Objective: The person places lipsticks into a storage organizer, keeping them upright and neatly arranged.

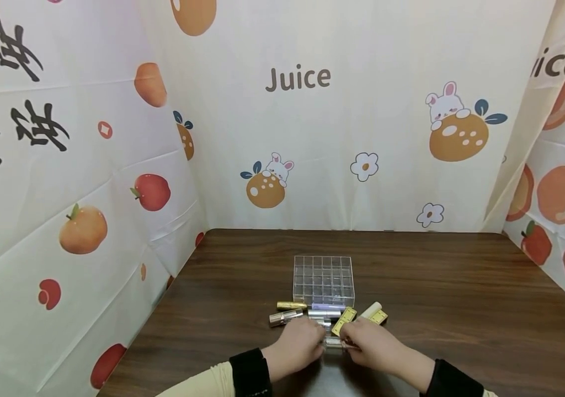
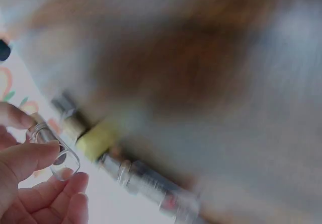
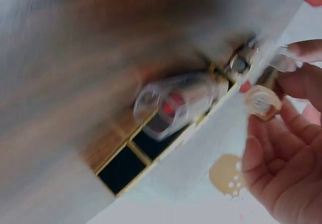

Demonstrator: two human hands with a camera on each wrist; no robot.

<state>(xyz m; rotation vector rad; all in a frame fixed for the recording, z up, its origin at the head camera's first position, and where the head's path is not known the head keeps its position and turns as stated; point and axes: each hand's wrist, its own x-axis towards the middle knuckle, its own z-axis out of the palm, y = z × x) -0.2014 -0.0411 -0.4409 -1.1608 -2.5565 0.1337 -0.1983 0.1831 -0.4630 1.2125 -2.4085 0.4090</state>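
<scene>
Both hands meet low in the middle of the head view. My left hand [image 1: 298, 343] pinches a clear-ended lipstick tube [image 2: 55, 148] between thumb and fingers. My right hand [image 1: 376, 345] holds a lipstick tube with a round rose-gold end [image 3: 263, 103]. Whether the two hands share one tube cannot be told. Just beyond them lie a gold lipstick [image 1: 291, 305], a brownish metallic tube [image 1: 282, 318], a lavender tube [image 1: 328, 306], a silver tube [image 1: 324, 314], a yellow patterned case [image 1: 344, 321] and a cream tube [image 1: 372, 310]. The hands partly cover some pieces.
Behind the tubes stands a clear organizer [image 1: 323, 278] divided into many square compartments. Everything rests on a dark wooden table [image 1: 436, 286]. Printed white curtains [image 1: 352, 127] enclose its back and sides. Both wrist views are blurred in places.
</scene>
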